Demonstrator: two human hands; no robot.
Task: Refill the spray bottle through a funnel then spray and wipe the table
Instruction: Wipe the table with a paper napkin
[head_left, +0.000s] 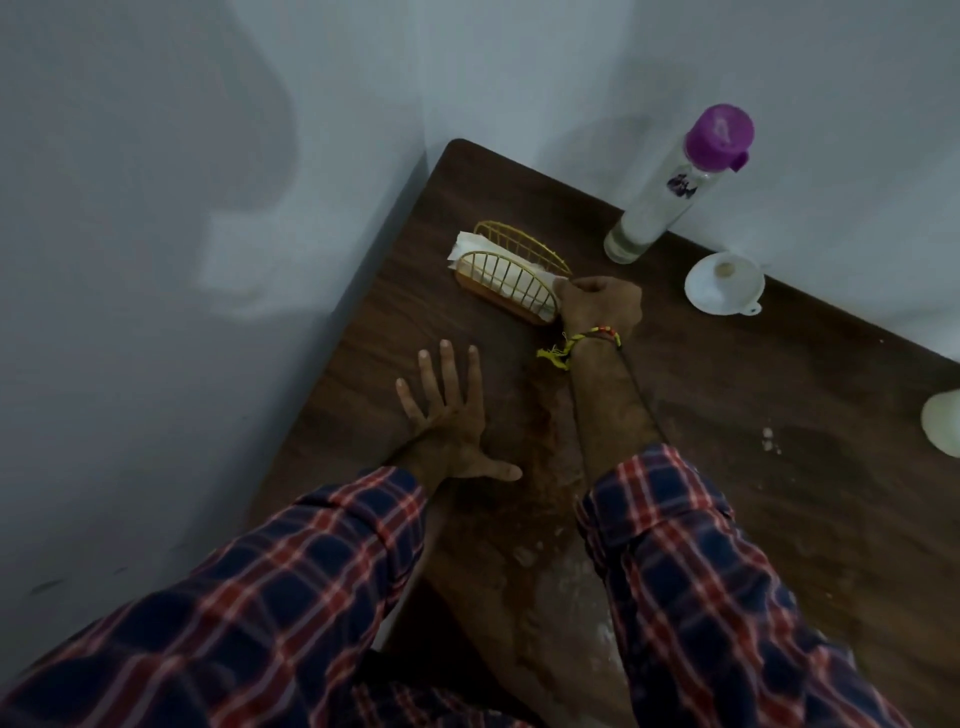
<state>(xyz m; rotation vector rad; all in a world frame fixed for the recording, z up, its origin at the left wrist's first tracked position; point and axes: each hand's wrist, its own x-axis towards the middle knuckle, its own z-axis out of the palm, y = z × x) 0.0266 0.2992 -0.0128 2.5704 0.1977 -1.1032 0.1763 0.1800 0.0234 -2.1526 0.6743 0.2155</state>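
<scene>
Here the person leaned over a dark wooden table (727, 415) set into the corner of pale walls. The left hand (452, 421) lay flat on the tabletop, palm down, its fingers straight and spread wide, holding nothing. The right hand (597, 304) reached farther in, its fingers curled and pinching the near end of the white napkins (498, 273) that stood in a gold wire napkin holder (519, 249) on a wooden base. A yellow and red thread bracelet (582, 343) circled that wrist, and both arms wore plaid sleeves (701, 571) of navy, red and white.

A tall clear bottle (670, 197) with a purple cap (719, 135) stood upright against the far wall, beyond and to the right of the right hand and well apart from it. Just beside the bottle, nearer the person, a white funnel (724, 283) rested on the table with its wide mouth facing up. At the right edge of view a pale rounded object (943, 423) showed only in part, too cut off to tell what it was. The tabletop between the arms looked wet and streaked, with pale specks (769, 439) scattered toward the right.
</scene>
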